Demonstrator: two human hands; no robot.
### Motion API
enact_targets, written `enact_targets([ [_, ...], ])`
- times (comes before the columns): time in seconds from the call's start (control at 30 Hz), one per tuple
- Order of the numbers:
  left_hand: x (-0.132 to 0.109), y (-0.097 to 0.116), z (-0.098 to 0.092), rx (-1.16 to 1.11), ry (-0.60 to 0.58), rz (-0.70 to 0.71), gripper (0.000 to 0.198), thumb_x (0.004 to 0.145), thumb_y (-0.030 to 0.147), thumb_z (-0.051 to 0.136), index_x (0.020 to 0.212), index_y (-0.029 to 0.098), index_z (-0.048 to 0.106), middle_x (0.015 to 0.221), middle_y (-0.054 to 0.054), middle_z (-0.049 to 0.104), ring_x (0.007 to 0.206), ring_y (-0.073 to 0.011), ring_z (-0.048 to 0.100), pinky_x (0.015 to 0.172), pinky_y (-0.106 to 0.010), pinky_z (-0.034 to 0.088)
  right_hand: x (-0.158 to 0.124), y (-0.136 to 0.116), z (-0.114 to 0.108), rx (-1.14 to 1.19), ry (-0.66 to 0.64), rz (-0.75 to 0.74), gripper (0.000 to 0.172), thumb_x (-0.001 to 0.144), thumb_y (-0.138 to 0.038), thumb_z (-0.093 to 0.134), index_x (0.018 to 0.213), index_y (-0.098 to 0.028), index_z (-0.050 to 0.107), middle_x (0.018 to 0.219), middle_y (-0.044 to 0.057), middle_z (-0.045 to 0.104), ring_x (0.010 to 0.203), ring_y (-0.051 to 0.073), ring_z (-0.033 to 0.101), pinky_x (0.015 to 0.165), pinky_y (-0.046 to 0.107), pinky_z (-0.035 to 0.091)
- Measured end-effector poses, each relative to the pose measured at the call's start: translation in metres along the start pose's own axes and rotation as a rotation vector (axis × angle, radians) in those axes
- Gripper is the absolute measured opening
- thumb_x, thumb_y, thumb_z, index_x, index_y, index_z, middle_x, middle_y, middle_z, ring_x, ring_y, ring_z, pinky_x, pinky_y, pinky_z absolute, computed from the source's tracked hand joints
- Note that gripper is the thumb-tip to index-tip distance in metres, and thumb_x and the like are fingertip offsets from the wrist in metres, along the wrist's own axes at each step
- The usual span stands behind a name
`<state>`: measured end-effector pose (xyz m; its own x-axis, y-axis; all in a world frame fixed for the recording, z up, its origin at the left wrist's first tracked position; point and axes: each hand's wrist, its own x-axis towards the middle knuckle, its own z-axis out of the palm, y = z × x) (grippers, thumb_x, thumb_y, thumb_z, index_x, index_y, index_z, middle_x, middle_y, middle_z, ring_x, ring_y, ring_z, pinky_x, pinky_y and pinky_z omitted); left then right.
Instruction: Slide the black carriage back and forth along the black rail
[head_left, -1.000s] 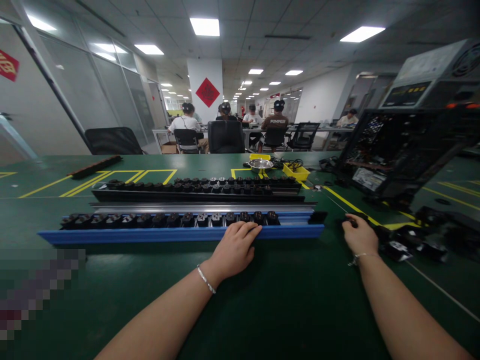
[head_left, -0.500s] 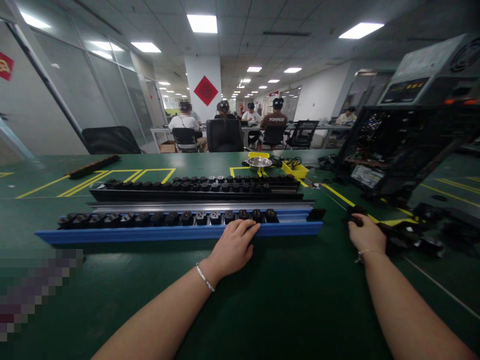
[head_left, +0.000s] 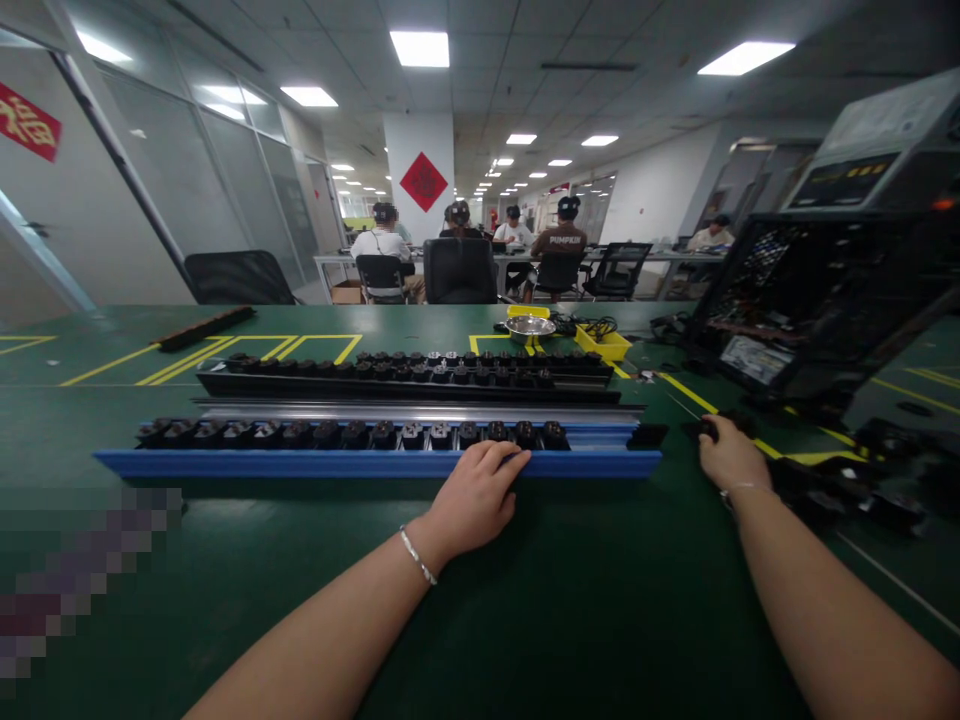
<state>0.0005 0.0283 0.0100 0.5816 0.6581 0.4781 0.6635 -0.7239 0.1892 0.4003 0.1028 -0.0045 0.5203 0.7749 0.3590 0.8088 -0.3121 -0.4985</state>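
A long blue rail lies across the table before me, with a row of black sockets set along its channel. My left hand grips the rail's near edge right of the middle, fingertips over the top and thumb in front. Bare channel shows at the rail's right end, beside a black end piece. Off to the right, my right hand is closed around a small black socket, partly hidden by the fingers.
Behind the blue rail lie a silver strip and black rails with sockets. Loose black parts lie right of my right hand. A metal bowl, a yellow bin and an open computer case stand farther back.
The whole view has shifted, so things sit farther right. My right hand has come slightly closer to the rail's right end with the black socket. My left hand stays on the rail.
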Motion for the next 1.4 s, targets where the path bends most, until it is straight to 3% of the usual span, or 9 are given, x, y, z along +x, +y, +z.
enact_targets([
  [0.17,0.001,0.000,0.000,-0.019,0.016,-0.004,0.052,0.078,0.015,0.052,0.129,0.020,0.041,0.125,-0.008,0.048,0.116,-0.0234,0.041,0.101,-0.044,0.038,0.002,-0.003,-0.001,0.035,0.015,-0.054,0.042,0.073,-0.028,0.052,0.112,-0.016,0.061,0.097,0.016,0.058,0.079,0.021,0.053,0.069,0.037,0.035],
  [0.3,0.001,0.000,0.001,-0.050,0.042,-0.002,0.048,0.077,0.013,0.050,0.125,0.018,0.044,0.123,-0.009,0.050,0.115,-0.0225,0.042,0.101,-0.043,0.038,-0.012,-0.019,-0.016,0.096,0.274,-0.111,0.034,0.075,-0.026,0.047,0.103,-0.015,0.063,0.096,0.016,0.060,0.090,0.024,0.053,0.076,0.037,0.037],
  [0.4,0.001,-0.001,0.002,-0.059,0.063,-0.011,0.045,0.078,0.012,0.048,0.123,0.016,0.047,0.122,-0.009,0.051,0.114,-0.0221,0.043,0.102,-0.042,0.038,-0.035,-0.058,-0.026,0.132,0.385,-0.278,0.026,0.077,-0.026,0.042,0.088,-0.016,0.064,0.088,0.013,0.062,0.087,0.023,0.053,0.080,0.037,0.038],
  [0.53,0.000,-0.001,0.001,-0.048,0.051,0.000,0.047,0.077,0.013,0.050,0.123,0.014,0.046,0.123,-0.009,0.050,0.115,-0.0224,0.042,0.103,-0.040,0.037,-0.085,-0.126,-0.015,0.246,0.171,-0.499,0.024,0.080,-0.031,0.041,0.082,-0.019,0.062,0.086,0.008,0.062,0.082,0.020,0.054,0.078,0.035,0.041],
  [0.6,0.000,-0.001,0.001,-0.041,0.046,0.008,0.048,0.076,0.013,0.050,0.124,0.015,0.046,0.124,-0.010,0.050,0.116,-0.0225,0.042,0.103,-0.040,0.037,-0.110,-0.151,-0.003,0.276,0.011,-0.535,0.026,0.080,-0.037,0.044,0.087,-0.019,0.062,0.088,0.007,0.063,0.081,0.019,0.056,0.075,0.033,0.042],
  [0.67,0.000,-0.001,0.001,-0.032,0.050,0.012,0.049,0.075,0.013,0.051,0.124,0.015,0.045,0.124,-0.010,0.049,0.116,-0.0227,0.043,0.103,-0.041,0.037,-0.128,-0.164,0.008,0.223,-0.048,-0.523,0.031,0.080,-0.042,0.046,0.097,-0.021,0.061,0.094,0.006,0.063,0.087,0.021,0.057,0.075,0.035,0.041],
  [0.77,0.000,-0.002,0.002,-0.022,0.050,0.015,0.049,0.075,0.015,0.051,0.124,0.015,0.045,0.124,-0.010,0.049,0.115,-0.0231,0.043,0.103,-0.042,0.036,-0.139,-0.168,0.017,0.148,-0.044,-0.491,0.035,0.077,-0.046,0.050,0.102,-0.024,0.061,0.098,0.005,0.063,0.086,0.021,0.058,0.075,0.036,0.041],
  [1.13,0.001,-0.002,0.002,-0.037,0.048,0.014,0.049,0.075,0.015,0.051,0.123,0.017,0.044,0.124,-0.009,0.050,0.115,-0.0236,0.044,0.100,-0.045,0.038,-0.137,-0.167,0.020,0.183,0.057,-0.470,0.027,0.076,-0.038,0.050,0.091,-0.020,0.062,0.089,0.007,0.064,0.086,0.022,0.058,0.075,0.034,0.041],
  [1.4,0.000,-0.002,0.003,-0.029,0.051,0.021,0.047,0.076,0.014,0.050,0.123,0.016,0.045,0.124,-0.010,0.050,0.116,-0.0230,0.044,0.102,-0.043,0.037,-0.136,-0.167,0.022,0.162,0.061,-0.447,0.028,0.075,-0.037,0.051,0.091,-0.018,0.061,0.088,0.007,0.064,0.085,0.022,0.057,0.075,0.034,0.041],
])
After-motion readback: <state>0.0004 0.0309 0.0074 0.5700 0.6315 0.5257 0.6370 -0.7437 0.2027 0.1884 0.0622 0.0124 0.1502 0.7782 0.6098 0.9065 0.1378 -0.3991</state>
